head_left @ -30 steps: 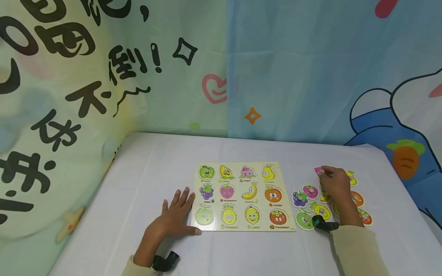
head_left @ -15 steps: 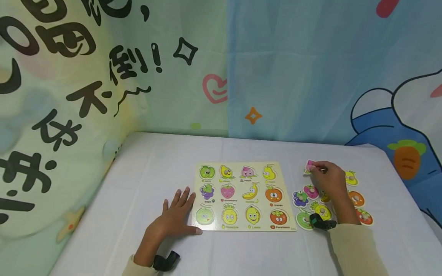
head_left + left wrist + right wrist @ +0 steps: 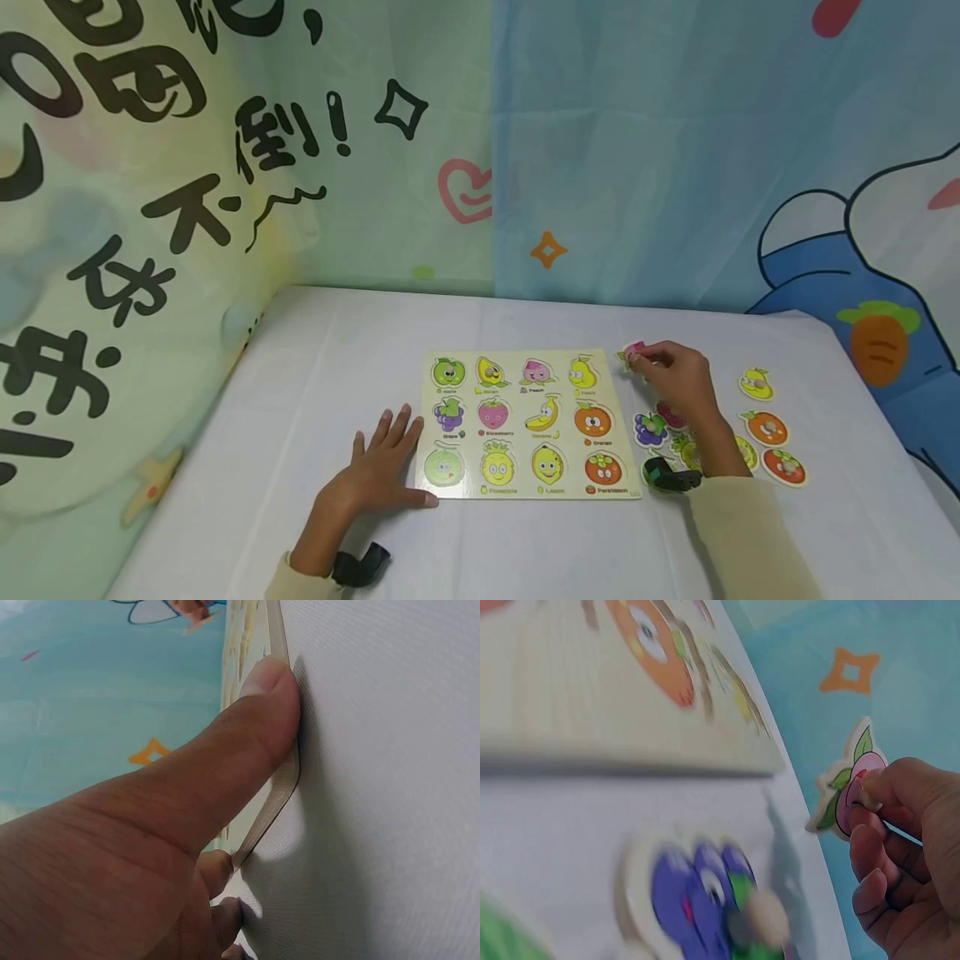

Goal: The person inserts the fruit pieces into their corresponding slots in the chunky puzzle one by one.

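Observation:
My right hand (image 3: 678, 379) pinches a pink peach puzzle piece (image 3: 632, 353) by its small knob, off the table beyond the board's top right corner. In the right wrist view the peach piece (image 3: 853, 780) shows green leaves and a pale edge, thumb and forefinger on the knob. The wooden fruit puzzle board (image 3: 525, 425) lies flat, with rows of printed fruit pictures. At its lower left corner my left hand (image 3: 378, 475) lies with spread fingers. The left wrist view shows that thumb (image 3: 259, 712) against the board's edge (image 3: 281, 784).
Right of the board lie several loose knobbed pieces: grapes (image 3: 649, 429), an orange (image 3: 767, 427), a persimmon (image 3: 784, 467) and a pear (image 3: 756, 384) among them. My right forearm partly covers others. A white cloth (image 3: 495, 550) covers the table; a printed curtain (image 3: 637, 167) hangs behind.
My right hand has lifted the peach piece from the loose pieces and carried it left toward the board's top right corner. My left hand has stayed put.

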Available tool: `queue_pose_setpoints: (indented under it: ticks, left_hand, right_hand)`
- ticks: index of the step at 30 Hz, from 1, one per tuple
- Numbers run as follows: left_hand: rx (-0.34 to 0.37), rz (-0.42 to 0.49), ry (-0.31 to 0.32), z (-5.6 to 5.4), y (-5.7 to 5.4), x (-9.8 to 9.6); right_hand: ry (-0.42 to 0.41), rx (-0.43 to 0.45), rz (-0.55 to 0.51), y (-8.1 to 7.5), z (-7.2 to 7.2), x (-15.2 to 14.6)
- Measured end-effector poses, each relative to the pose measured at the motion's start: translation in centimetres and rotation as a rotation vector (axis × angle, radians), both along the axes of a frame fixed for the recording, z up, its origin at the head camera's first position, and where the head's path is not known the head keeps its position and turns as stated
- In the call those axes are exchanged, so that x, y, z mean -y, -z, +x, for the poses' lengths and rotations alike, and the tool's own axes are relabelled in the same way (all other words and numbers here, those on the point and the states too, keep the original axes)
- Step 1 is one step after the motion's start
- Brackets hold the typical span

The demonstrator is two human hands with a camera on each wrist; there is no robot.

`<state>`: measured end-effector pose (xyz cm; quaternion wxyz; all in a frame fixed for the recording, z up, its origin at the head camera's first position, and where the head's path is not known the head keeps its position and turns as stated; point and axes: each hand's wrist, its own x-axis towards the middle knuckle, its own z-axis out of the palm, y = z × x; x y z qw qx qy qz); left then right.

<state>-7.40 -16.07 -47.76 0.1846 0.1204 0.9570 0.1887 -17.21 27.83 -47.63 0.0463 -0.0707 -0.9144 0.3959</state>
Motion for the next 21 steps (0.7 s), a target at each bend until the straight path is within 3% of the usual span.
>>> queue_pose_setpoints:
  ticks: [9,15,21]
  left_hand:
    - [0.004,0.013,-0.001,0.0,-0.1,0.3]
    - [-0.001,0.020,-0.010,0.0,-0.1,0.7]
    - [-0.002,0.034,0.001,0.0,0.1,0.4]
  right_hand:
    - [-0.144,-0.063,-0.067,0.2,-0.8,4.3]
    - [-0.211,-0.033,-0.104,-0.1,-1.3,7.2]
    - [-0.253,0.009,-0.092,0.6,-1.7,8.5]
